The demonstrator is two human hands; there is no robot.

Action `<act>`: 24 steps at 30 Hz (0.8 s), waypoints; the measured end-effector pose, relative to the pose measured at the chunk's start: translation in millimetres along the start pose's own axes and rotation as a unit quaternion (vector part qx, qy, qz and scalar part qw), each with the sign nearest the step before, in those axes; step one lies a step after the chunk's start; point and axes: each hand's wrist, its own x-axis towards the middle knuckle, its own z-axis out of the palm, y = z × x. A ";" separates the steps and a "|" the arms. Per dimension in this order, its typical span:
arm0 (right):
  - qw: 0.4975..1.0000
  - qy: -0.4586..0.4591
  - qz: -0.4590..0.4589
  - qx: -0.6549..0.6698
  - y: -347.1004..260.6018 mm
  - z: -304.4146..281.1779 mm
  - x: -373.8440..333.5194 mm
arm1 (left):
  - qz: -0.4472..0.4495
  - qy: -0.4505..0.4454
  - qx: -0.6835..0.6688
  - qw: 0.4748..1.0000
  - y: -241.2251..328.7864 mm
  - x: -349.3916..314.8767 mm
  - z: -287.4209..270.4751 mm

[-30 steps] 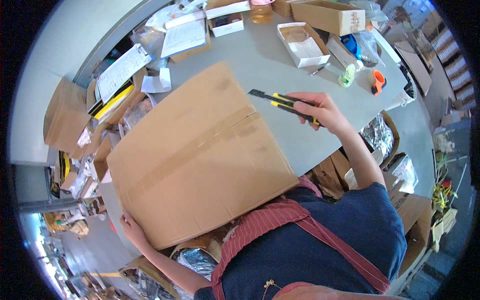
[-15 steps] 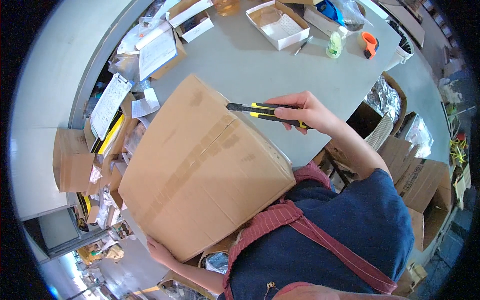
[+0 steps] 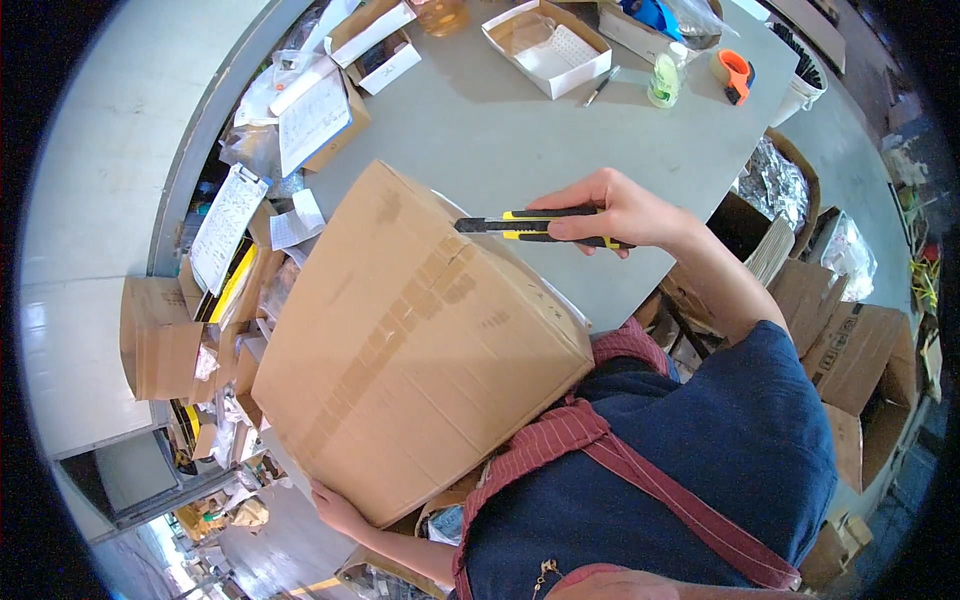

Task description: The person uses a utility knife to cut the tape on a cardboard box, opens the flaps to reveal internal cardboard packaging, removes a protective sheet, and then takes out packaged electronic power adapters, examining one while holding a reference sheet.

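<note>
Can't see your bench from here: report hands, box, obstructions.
Right hand holding cutter, tip at edge of box, contact unclear. Left hand at box's lower left edge. Bottle and pen on table, apart from box.

Tabletop (image 3: pixel 480 140) evenly lit; glare lower left; fisheye edges bent, corners black.
</note>
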 end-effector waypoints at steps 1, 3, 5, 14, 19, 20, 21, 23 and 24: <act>1.000 -0.004 0.003 -0.003 -1.8 -1.4 -1.2 | -0.005 -0.003 0.000 1.000 0.0 -1.0 -0.3; 1.000 -0.012 -0.003 -0.013 -4.9 -3.2 -2.2 | -0.003 -0.008 -0.021 1.000 -0.7 -2.7 -0.7; 0.999 -0.018 -0.016 -0.031 -7.0 -4.6 -2.4 | -0.003 -0.003 -0.007 1.000 -2.3 -3.8 -0.9; 0.980 -0.158 0.022 -0.118 -2.5 -27.7 -27.9 | 0.011 0.013 -0.046 0.999 -14.4 -5.3 2.6; 0.987 -0.074 0.052 -0.133 -17.0 -24.5 -45.2 | -0.078 -0.013 -0.371 0.925 -32.2 -21.0 -10.2; 0.986 -0.067 0.048 -0.147 -24.1 -25.5 -46.2 | -0.074 0.004 -0.387 0.919 -35.7 -33.6 -13.0; 0.978 -0.077 -0.004 -0.195 -29.7 -23.7 -41.3 | -0.098 0.023 -0.402 0.910 -35.4 -44.3 -9.9; 0.968 -0.064 0.012 -0.243 -44.5 -22.6 -39.7 | -0.119 0.067 -0.397 0.908 -32.5 -70.2 -1.1; 0.962 -0.052 0.023 -0.268 -53.6 -23.7 -40.0 | -0.117 0.098 -0.377 0.914 -30.2 -84.3 5.0</act>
